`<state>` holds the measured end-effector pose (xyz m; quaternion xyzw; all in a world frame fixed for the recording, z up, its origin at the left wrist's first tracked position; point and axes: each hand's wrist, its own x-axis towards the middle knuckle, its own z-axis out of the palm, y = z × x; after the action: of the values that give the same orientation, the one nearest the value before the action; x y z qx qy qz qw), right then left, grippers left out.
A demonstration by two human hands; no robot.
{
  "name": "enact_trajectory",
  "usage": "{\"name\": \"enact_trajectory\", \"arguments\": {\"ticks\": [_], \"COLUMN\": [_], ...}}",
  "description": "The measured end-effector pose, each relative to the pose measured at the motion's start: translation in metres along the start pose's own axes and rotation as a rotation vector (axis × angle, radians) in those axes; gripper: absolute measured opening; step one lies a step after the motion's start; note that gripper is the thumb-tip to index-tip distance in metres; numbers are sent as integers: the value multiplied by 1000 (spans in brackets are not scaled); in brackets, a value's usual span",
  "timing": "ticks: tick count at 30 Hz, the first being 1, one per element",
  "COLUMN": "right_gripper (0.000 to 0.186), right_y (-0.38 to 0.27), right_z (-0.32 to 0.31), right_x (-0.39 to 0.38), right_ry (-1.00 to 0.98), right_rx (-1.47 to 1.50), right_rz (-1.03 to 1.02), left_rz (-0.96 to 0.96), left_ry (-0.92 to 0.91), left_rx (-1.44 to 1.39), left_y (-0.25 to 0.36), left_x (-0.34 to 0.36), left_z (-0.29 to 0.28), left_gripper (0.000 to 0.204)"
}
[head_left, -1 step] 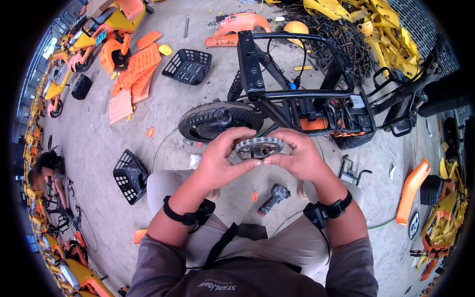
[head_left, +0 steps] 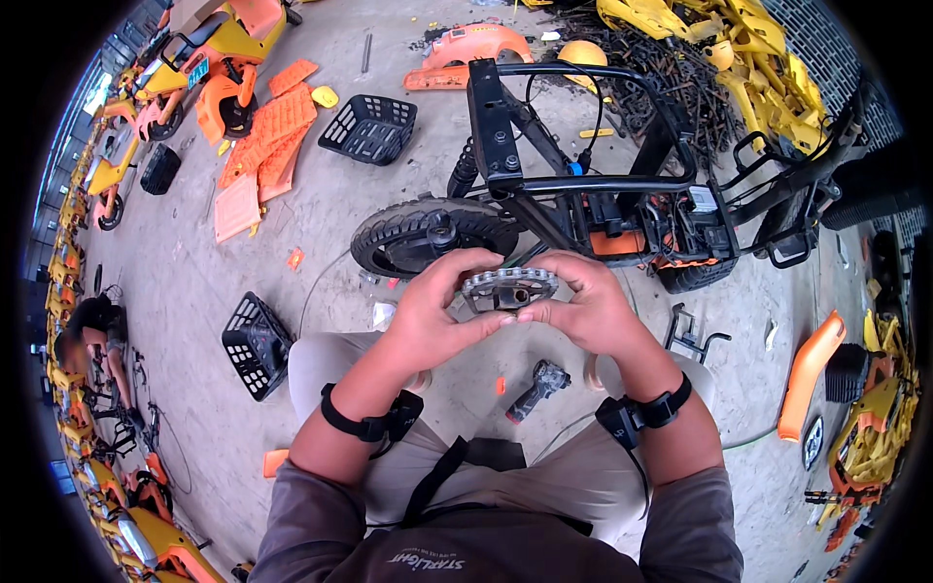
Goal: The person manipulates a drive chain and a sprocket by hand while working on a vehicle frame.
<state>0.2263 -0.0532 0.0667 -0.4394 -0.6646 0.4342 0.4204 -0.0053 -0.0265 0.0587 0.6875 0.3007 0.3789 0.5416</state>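
Both hands are raised over my lap, gripping a dark metal sprocket (head_left: 507, 276) between them. Its rim shows a row of teeth or chain links, and a boss with a hole sits at its middle. My left hand (head_left: 425, 309) is closed around the left edge, and my right hand (head_left: 590, 309) around the right edge. The two thumbs nearly meet at the near side. Fingers hide part of the rim. Just beyond the hands is the rear wheel (head_left: 389, 243) of a stripped black scooter frame (head_left: 573, 183). A cordless impact wrench (head_left: 537, 391) lies on the floor between my legs.
Black plastic baskets (head_left: 258, 347) lie at left and far left. Orange panels (head_left: 264, 146) are stacked farther back. Yellow body parts (head_left: 768, 87) and dark metal scraps (head_left: 641, 107) pile up at far right. An orange strip (head_left: 812, 374) lies right. Another person (head_left: 97, 325) crouches far left.
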Motion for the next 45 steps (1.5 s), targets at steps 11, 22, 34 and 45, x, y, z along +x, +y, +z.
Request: {"name": "enact_trajectory", "arguments": {"ticks": [11, 22, 34, 45], "right_gripper": [40, 41, 130, 77], "right_y": [2, 3, 43, 124], "right_z": [2, 0, -31, 9], "right_x": [1, -3, -8, -43], "right_ry": [-25, -32, -285, -841], "right_rx": [-77, 23, -32, -595], "right_rz": [33, 71, 323, 723], "left_rz": [-61, -52, 39, 100], "left_ry": [-38, -55, 16, 133], "left_rx": [131, 168, 175, 163], "left_y": [-12, 1, 12, 22], "left_x": [5, 9, -3, -8], "left_z": [-6, -3, 1, -5], "left_gripper": [50, 40, 36, 35]}}
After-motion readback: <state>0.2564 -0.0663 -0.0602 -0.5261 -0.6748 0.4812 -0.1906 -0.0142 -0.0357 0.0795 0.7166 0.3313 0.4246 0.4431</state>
